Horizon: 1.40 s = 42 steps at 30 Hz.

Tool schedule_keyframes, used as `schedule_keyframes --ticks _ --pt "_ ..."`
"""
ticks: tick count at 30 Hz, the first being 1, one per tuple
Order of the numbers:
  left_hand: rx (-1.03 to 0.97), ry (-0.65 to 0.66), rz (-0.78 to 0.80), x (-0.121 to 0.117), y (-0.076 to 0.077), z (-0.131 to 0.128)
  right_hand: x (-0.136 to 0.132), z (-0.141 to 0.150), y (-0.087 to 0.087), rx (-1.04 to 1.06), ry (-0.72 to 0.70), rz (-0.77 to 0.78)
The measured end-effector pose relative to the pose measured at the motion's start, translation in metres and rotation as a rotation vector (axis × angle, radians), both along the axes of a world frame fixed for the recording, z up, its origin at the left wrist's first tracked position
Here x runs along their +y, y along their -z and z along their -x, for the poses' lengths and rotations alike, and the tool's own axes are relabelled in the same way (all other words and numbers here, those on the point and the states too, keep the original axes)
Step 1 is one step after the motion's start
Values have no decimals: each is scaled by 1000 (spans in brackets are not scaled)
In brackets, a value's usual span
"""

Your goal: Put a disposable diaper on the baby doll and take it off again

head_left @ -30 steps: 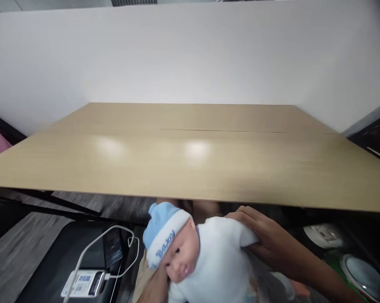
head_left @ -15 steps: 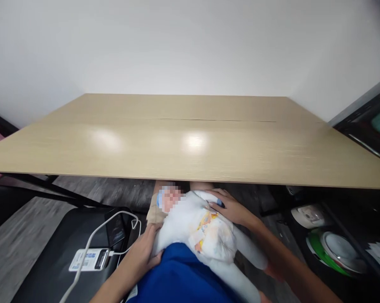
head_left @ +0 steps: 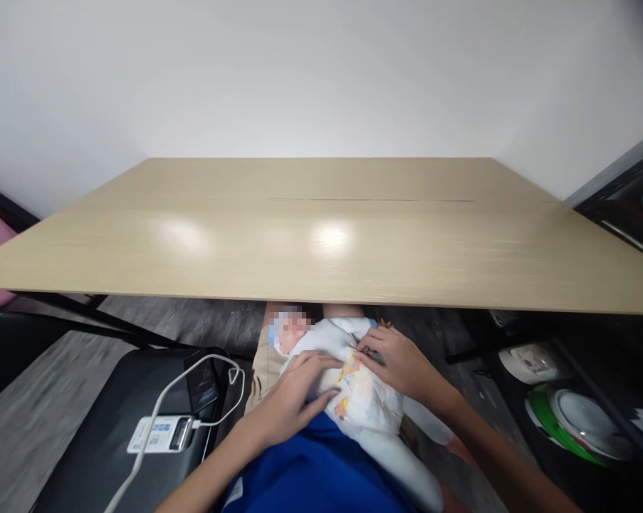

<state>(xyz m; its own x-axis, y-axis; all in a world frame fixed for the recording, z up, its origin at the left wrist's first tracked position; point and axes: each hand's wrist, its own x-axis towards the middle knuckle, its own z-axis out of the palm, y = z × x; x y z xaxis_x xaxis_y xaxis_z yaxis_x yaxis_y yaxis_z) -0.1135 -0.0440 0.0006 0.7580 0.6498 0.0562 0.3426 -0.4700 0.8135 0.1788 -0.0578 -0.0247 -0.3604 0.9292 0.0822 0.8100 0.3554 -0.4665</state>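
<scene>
A small doll-like figure in white clothes (head_left: 326, 338) lies across my lap, its head to the left and its legs to the lower right. Around its middle is a white diaper (head_left: 372, 402) with a yellow and orange printed waistband. My left hand (head_left: 300, 388) rests over the figure's side, thumb spread from the fingers near the waistband. Bent at the top edge of the diaper, the fingers of my right hand (head_left: 388, 356) pinch it close to the waistband. The figure's head is blurred out.
A wooden table (head_left: 321, 271) extends in front, its edge just above my lap. To the left, a black chair (head_left: 97, 399) carries a power bank (head_left: 161, 434), a white cable (head_left: 155, 406) and a dark phone (head_left: 201, 385). Round containers (head_left: 577, 424) stand at lower right.
My left hand has moved right and up, from the figure's side onto its middle. My right hand's fingers have gone from lying flat on the figure to bending at the diaper's waistband.
</scene>
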Motion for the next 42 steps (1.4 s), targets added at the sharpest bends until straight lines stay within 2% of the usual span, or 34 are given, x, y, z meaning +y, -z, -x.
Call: schedule_keyframes --ticks 3,6,8,10,12,14,16,18,22,27,30,32,36,39,40,42 --pt "-58 92 9 14 13 -13 9 -5 3 -1 40 -2" --pt "-72 92 3 22 21 -14 21 -21 9 6 168 -1" --pt "-72 88 2 25 22 -12 29 -30 12 -6 259 -3" --pt "-68 113 9 26 18 -9 33 -30 11 17 277 -14" --pt "-57 142 14 25 14 -5 32 -19 7 76 184 -26" --pt "-44 143 -5 22 11 -2 26 -2 2 129 24 -15" --pt "-18 130 -47 17 10 -1 20 14 -2 165 -125 30" --pt "20 132 -98 13 12 -2 16 24 -4 202 -202 85" --pt "65 152 -162 13 15 -6 15 26 -4 258 -199 132" --pt "27 161 -140 22 16 -11 18 26 0 206 -191 87" --pt "-22 176 -93 24 11 -10 21 32 1 197 -172 83" --pt "-48 210 -27 22 4 -1 19 32 -6 178 -179 102" --pt "54 253 142 11 -11 31 -10 9 -45 113 -228 219" --pt "116 227 178 8 -15 38 -51 -21 -70 188 -159 465" --pt "104 211 142 10 -14 31 -64 -29 -70 220 -113 556" --pt "76 200 -2 21 -7 -3 -86 -37 -55 241 2 652"
